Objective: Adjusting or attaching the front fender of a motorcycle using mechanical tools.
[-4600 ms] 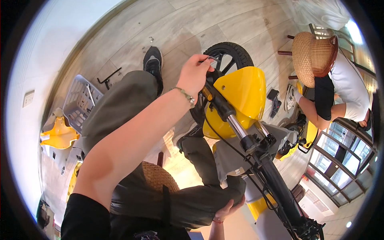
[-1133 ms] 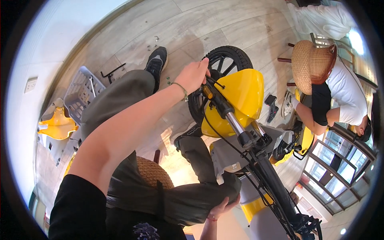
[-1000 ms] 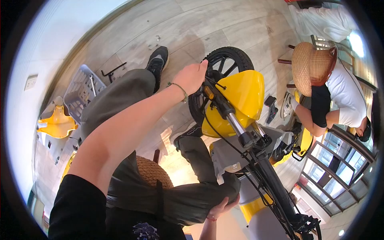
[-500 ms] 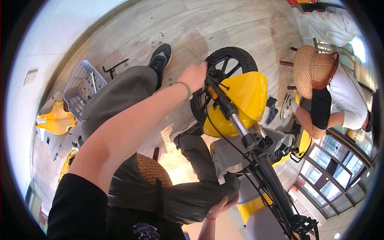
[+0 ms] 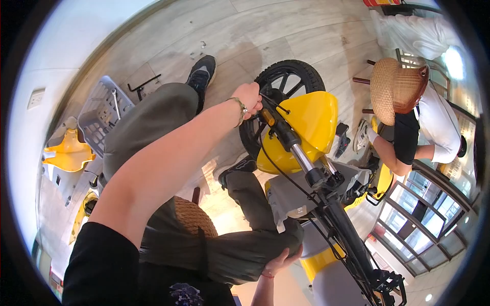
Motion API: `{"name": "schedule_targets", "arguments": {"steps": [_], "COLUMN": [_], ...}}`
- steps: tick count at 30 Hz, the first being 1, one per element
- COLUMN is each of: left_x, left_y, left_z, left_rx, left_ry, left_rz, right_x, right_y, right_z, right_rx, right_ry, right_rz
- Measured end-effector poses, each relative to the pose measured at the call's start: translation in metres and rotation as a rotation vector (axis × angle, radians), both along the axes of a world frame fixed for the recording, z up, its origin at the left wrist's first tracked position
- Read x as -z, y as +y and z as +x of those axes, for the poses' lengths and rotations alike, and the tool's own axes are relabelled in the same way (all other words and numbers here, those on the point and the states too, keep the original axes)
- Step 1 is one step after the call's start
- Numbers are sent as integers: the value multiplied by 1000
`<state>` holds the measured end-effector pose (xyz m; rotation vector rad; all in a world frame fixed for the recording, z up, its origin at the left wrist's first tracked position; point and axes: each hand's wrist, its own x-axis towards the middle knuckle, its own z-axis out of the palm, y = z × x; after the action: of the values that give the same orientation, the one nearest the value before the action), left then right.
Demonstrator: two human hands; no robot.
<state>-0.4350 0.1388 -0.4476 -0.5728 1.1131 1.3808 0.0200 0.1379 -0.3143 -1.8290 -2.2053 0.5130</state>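
My left hand (image 5: 248, 100), with a beaded bracelet at the wrist, is closed at the lower end of the front fork (image 5: 288, 135), beside the hub of the black front wheel (image 5: 301, 76). What its fingers grip is hidden. Over the wheel sits a yellow front fender (image 5: 314, 120), and an orange reflector (image 5: 267, 117) is on the fork leg close to my hand. A black cable (image 5: 280, 171) runs along the fork. My right hand (image 5: 279, 264) lies on my bent knee, fingers spread apart and holding nothing.
A grey plastic basket (image 5: 97, 115) holding a wrench (image 5: 116, 104) stands at left, near a black L-shaped tool (image 5: 143, 85) and a yellow part (image 5: 71, 153). Small hardware (image 5: 202, 45) lies on the floor. At right, another person (image 5: 406, 145) is beside a woven stool (image 5: 384, 92) and a second yellow vehicle (image 5: 384, 181).
My left wrist has turned at the wheel hub, and its fingers are now curled in more. The view has shifted slightly. My right hand stays on the knee.
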Motion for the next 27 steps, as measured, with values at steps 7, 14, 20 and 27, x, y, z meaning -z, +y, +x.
{"name": "schedule_targets", "arguments": {"steps": [7, 14, 20, 27], "left_x": [15, -4, 12, 18], "left_y": [0, -13, -2, -3], "left_z": [12, 3, 7, -10], "left_rx": [307, 679, 529, 140], "left_ry": [814, 1392, 1336, -34], "left_rz": [-232, -239, -281, 54], "right_x": [-3, -5, -3, -1], "right_y": [-3, -3, -5, -2], "right_z": [-8, -10, -9, -13], "right_rx": [12, 27, 57, 12], "right_ry": [46, 36, 101, 18], "right_rz": [-18, -10, -49, 72]}}
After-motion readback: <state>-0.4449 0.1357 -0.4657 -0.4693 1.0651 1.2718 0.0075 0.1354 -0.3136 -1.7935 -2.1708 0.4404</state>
